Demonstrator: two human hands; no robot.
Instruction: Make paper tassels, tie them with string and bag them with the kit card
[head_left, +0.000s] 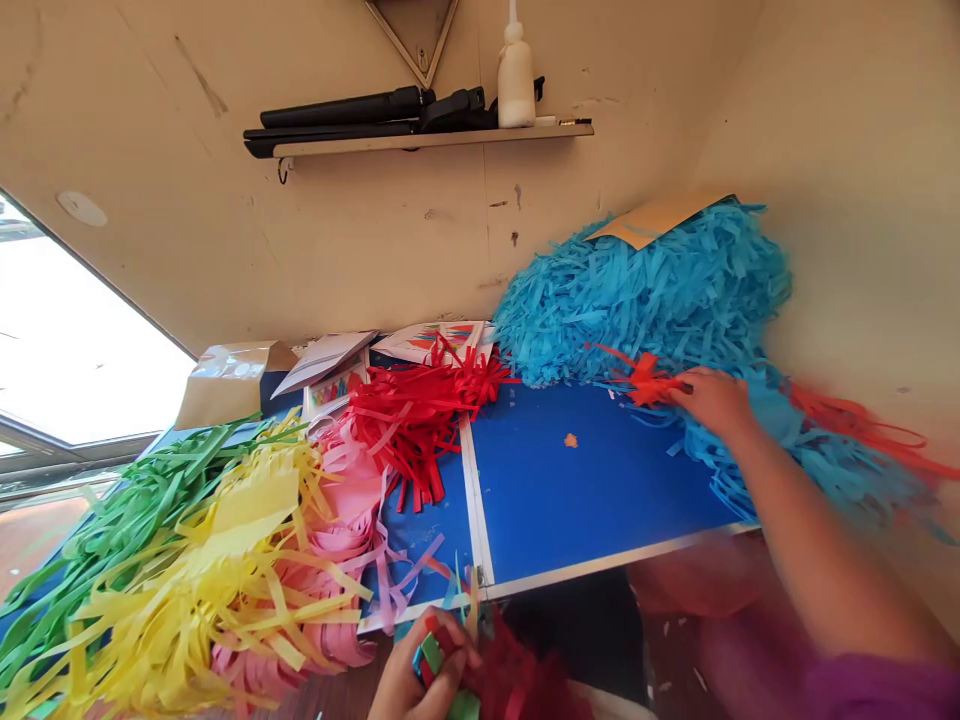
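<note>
The left hand (429, 668), cut off at the lower edge, curls its fingers round a small bundle of red, green and blue paper strips (432, 655); blurred dark-red strips beside it are hard to make out. The right hand (712, 400) pinches an orange-red strip bunch (649, 382), thumb and fingers drawn together, over the edge of the blue worktop's (585, 490) blue fringed-paper heap (637, 300). More red strips (855, 415), partly behind the forearm, smear toward the right. A tan sheet (660, 222) covers part of the heap's top. Left of the bare blue stretch lie red fringe (420, 420), pink fringe (356, 480) partly under yellow fringe (255, 500), and green fringe (165, 480). Behind the red, printed sheets (420, 342) are partly hidden. Above, a wall shelf (465, 140) carries a white squeeze bottle (516, 85) and black objects I cannot identify.
</note>
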